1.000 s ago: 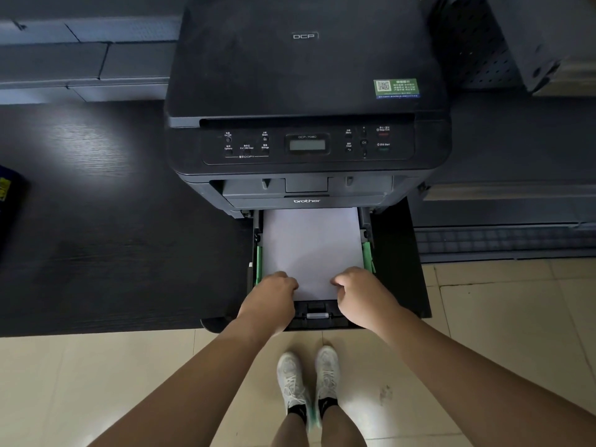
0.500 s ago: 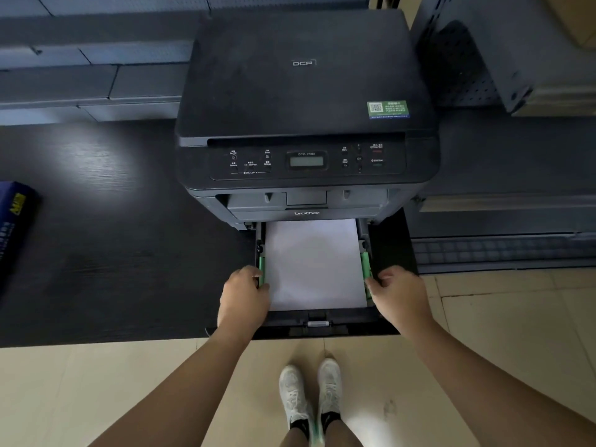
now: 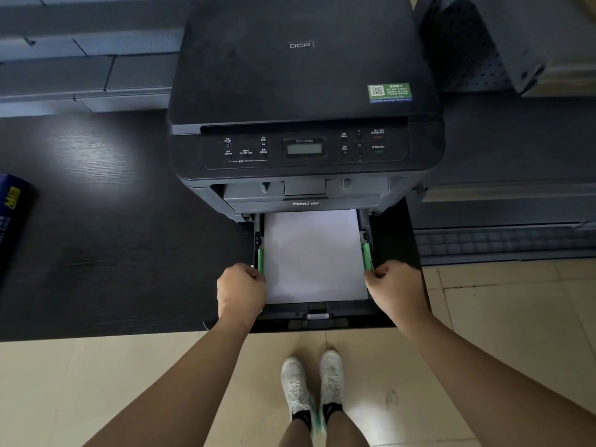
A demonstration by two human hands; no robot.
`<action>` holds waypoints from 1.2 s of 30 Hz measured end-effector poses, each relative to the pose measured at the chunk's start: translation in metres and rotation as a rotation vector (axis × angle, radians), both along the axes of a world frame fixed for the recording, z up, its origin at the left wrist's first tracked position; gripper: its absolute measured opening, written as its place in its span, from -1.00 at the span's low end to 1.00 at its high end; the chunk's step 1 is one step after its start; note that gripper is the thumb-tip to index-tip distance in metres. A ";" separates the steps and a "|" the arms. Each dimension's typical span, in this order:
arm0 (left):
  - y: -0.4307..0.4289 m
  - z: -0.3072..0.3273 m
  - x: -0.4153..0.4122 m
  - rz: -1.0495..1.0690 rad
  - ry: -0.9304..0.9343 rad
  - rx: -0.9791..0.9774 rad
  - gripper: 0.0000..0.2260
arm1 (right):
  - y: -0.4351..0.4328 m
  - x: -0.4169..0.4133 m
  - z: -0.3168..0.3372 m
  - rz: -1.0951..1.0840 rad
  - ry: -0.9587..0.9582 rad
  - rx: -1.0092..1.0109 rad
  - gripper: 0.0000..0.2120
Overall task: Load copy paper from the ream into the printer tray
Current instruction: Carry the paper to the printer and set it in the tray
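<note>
**Both hands on the sides of the open paper tray**

The black printer (image 3: 304, 101) stands on the dark bench (image 3: 106, 227), and its paper tray (image 3: 317, 317) is pulled out toward the person at 6 o'clock of the machine. A stack of white copy paper (image 3: 312, 256) lies flat inside the tray, between two green side guides. The left guide (image 3: 260, 260) touches the left edge of the stack, and the right guide (image 3: 367, 255) touches the right edge.

The left hand (image 3: 241, 293) is at 9 o'clock of the paper, with its fingers curled together over the left wall of the tray, just at the near end of the green guide. The right hand (image 3: 396, 290) is at 3 o'clock of the paper and is closed in the same way on the right wall, near the other guide (whether the fingers pinch the guides themselves or only the tray walls, I cannot tell).

The blue ream (image 3: 11, 217) lies on the bench at far 9 o'clock, at the edge of the view, well apart from the printer. Below the tray, on the tiled floor (image 3: 503, 317), two white shoes (image 3: 311, 387) stand side by side.
</note>
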State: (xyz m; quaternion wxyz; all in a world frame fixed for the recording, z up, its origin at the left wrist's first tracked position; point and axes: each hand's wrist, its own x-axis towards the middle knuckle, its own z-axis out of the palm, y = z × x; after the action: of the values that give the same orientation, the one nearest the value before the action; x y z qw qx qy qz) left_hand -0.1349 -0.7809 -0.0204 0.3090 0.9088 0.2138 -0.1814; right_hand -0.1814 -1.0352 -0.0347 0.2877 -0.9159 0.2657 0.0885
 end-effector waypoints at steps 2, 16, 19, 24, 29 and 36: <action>-0.001 0.000 0.001 0.011 0.007 -0.004 -0.86 | 0.000 0.000 -0.002 0.013 0.005 0.006 -0.78; -0.007 -0.001 0.001 0.064 0.044 -0.047 -0.86 | -0.005 0.006 -0.015 0.091 0.026 0.023 -0.83; -0.006 -0.002 0.001 0.067 0.035 -0.054 -0.86 | -0.005 0.006 -0.013 0.092 0.028 0.025 -0.84; -0.004 -0.004 0.001 0.082 0.022 -0.040 -0.84 | -0.005 0.008 -0.010 0.057 0.031 0.040 -0.83; -0.004 -0.005 0.001 0.062 0.008 -0.005 -0.83 | -0.004 0.007 -0.007 0.064 0.033 0.040 -0.84; -0.003 -0.008 0.000 0.049 0.003 0.015 -0.82 | -0.002 0.006 -0.006 0.072 0.023 0.028 -0.84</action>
State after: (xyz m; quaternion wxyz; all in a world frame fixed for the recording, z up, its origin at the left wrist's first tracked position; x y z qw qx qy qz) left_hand -0.1346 -0.7843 -0.0288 0.3059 0.9054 0.2377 -0.1737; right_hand -0.1752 -1.0376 -0.0409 0.2941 -0.9196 0.2346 0.1130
